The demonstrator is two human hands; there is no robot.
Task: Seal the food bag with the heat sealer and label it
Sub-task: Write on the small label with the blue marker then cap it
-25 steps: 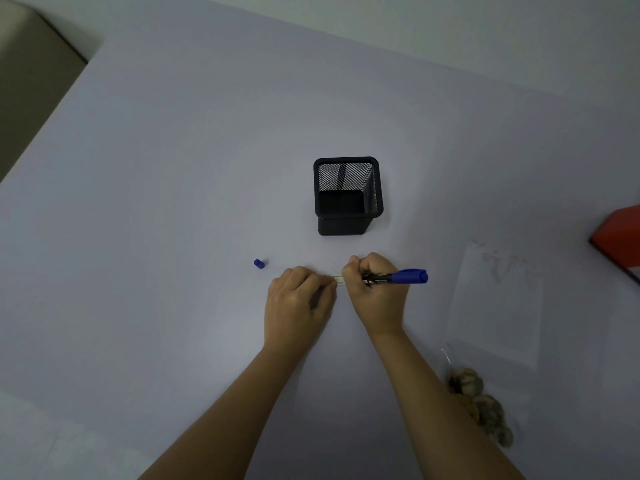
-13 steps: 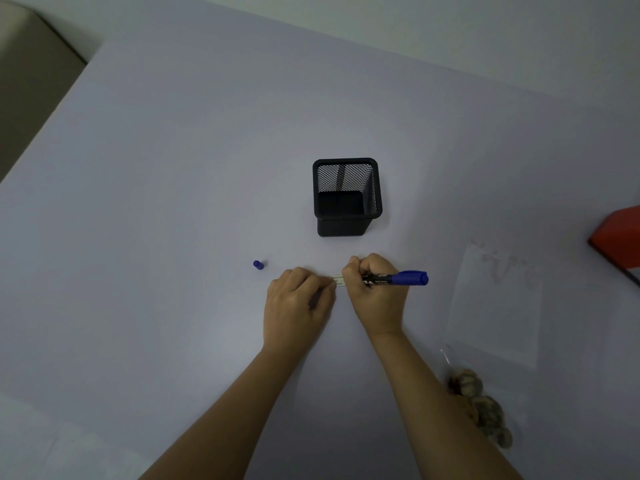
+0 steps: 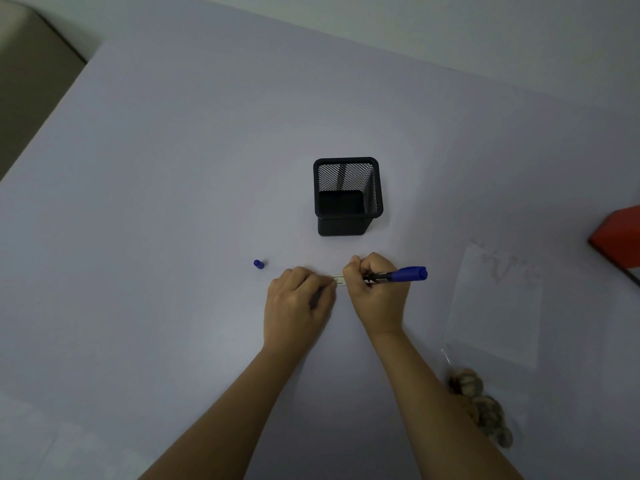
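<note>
1. The left hand (image 3: 299, 303) lies knuckles up on the pale table (image 3: 173, 202). Its fingers are bent, and their tips bear down on the left end of a narrow white label strip (image 3: 339, 279).
2. The right hand (image 3: 377, 292) is curled round a blue marker (image 3: 398, 274) and grips it near the tip. The marker's blue tail points right, and its tip, hidden by the fingers, is at the strip. Only a short piece of the strip shows between the two hands.
3. A small blue cap (image 3: 258, 264) lies alone on the table, left of the left hand and apart from it.
4. A black mesh pen holder (image 3: 348, 195) stands upright just beyond the hands. Its dark floor shows through the open top, and there is a dark streak on the far mesh wall that I cannot identify.
5. The clear food bag (image 3: 495, 306) lies flat on the table, right of the right forearm. Brownish round pieces (image 3: 485, 407) are bunched at its near end, partly behind the forearm, while the far part is flat and see-through.
6. A red object (image 3: 620, 237) is cut off by the right edge, beyond the bag.
</note>
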